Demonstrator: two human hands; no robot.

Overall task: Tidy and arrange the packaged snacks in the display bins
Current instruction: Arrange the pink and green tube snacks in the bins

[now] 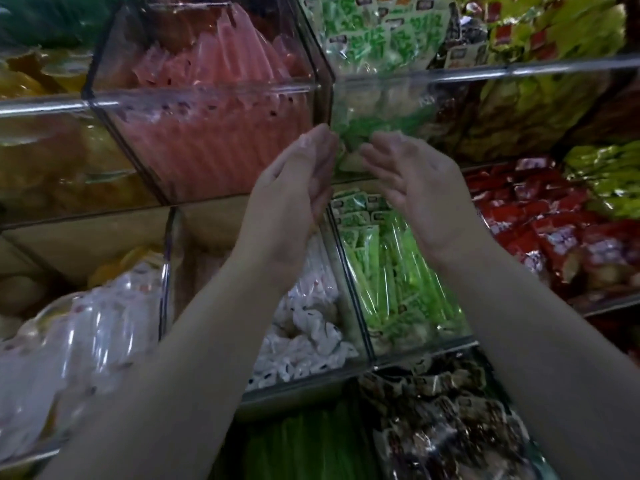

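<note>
Both my hands are raised in front of the clear display bins, palms facing each other with a gap between them. My left hand (301,174) has straight fingers pointing up. My right hand (412,174) is spread with relaxed fingers. Neither holds anything. Their fingertips reach the front wall of the upper bin (381,91) of green-and-white snack packets (377,32). Below my hands, a lower bin (349,271) holds upright green stick packets (391,271). Motion blur hides whether the fingertips touch the upper bin.
Pink packets (221,98) fill the upper bin to the left. White wrapped snacks (304,327) lie in the bin beside the green sticks, clear bags (76,341) further left. Red packets (540,223) and yellow-green packets (609,174) lie at right, dark packets (443,420) below.
</note>
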